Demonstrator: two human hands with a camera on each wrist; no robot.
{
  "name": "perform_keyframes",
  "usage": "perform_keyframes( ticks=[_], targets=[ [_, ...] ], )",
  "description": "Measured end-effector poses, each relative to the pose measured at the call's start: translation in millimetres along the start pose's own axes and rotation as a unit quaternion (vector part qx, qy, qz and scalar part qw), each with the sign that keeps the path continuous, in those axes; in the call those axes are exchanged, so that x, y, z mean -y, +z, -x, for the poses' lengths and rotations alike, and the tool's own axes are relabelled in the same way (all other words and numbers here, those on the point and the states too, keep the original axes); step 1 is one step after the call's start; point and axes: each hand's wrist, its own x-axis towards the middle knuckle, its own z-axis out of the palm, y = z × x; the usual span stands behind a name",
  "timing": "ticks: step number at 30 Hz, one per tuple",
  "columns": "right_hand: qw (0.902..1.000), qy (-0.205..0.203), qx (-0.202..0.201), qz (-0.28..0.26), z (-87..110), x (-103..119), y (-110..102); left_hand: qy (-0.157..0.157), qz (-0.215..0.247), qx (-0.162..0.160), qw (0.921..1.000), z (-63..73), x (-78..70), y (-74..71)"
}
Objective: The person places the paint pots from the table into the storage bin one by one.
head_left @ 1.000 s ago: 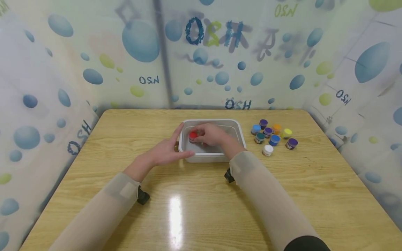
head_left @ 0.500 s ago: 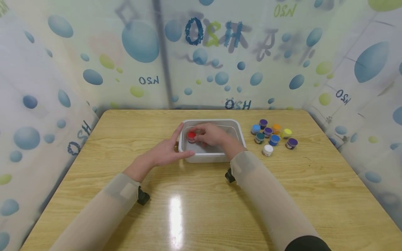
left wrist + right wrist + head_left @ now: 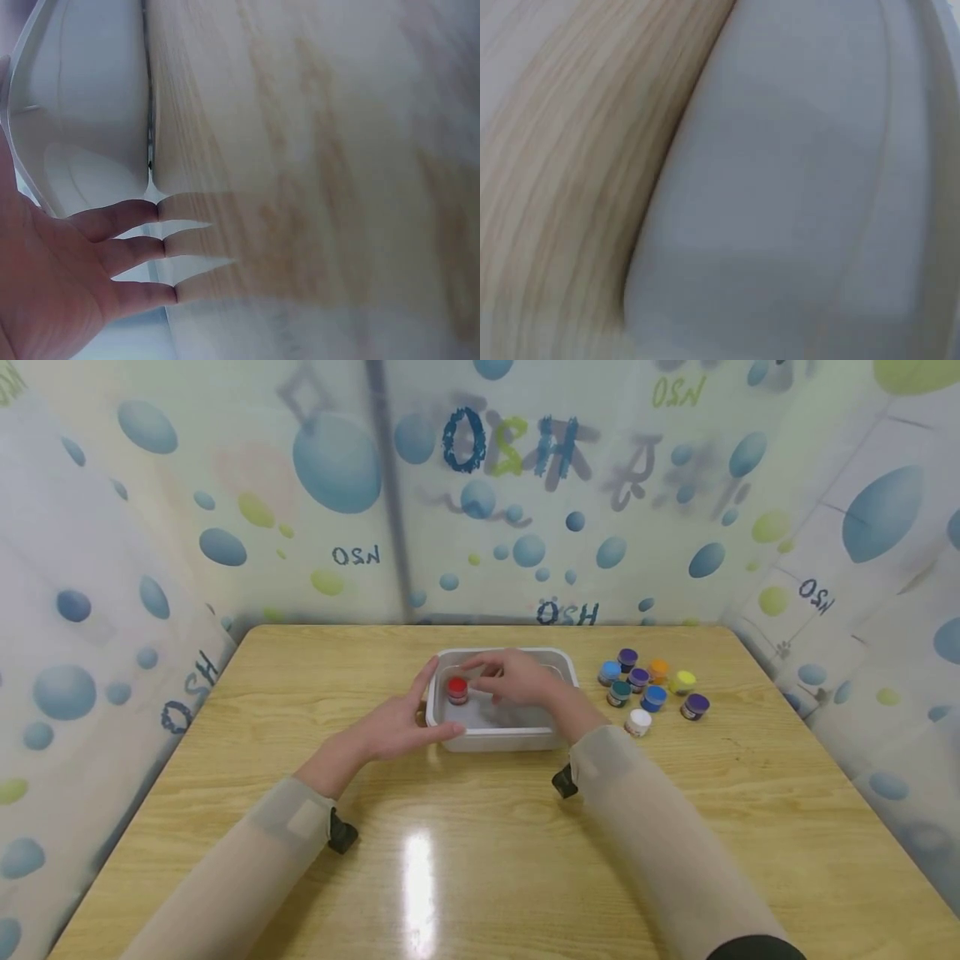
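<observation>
A small paint jar with a red lid (image 3: pixel 457 690) stands upright inside the white plastic tub (image 3: pixel 510 741), near its left end. My right hand (image 3: pixel 521 678) hovers over the tub just right of that jar, fingers slightly bent, apart from it and holding nothing. At the tub's left end is my left hand (image 3: pixel 386 728), its thumb at the front rim and its index finger at the left rim. The left wrist view shows other fingers of this hand (image 3: pixel 56 277) stretched out low beside the tub. In the right wrist view only the tub's outer wall (image 3: pixel 765 180) and wood appear.
Right of the tub, several small paint jars stand loosely grouped, among them a white one (image 3: pixel 638 722), a blue one (image 3: pixel 654 698), a yellow one (image 3: pixel 683 682) and a purple one (image 3: pixel 695 707). The wooden table (image 3: pixel 480 843) meets patterned curtains behind and at both sides.
My right hand has let go of the red-lidded jar and drawn back to the right. The jar now stands slightly further left in the tub. My left hand stays at the tub's end.
</observation>
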Motion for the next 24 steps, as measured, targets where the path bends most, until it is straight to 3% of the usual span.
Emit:
perform_keyframes(
  ticks=[8, 24],
  targets=[
    [0.9984, 0.018, -0.052, 0.007, 37.7, -9, -26, -0.003, -0.015, 0.000, 0.9999, -1.1, 0.7, 1.2],
    [0.9924, -0.006, -0.123, 0.007, 126.5, -42, -64, 0.003, -0.021, -0.003, 0.9998, -2.5, 2.4, 0.2]
  ],
)
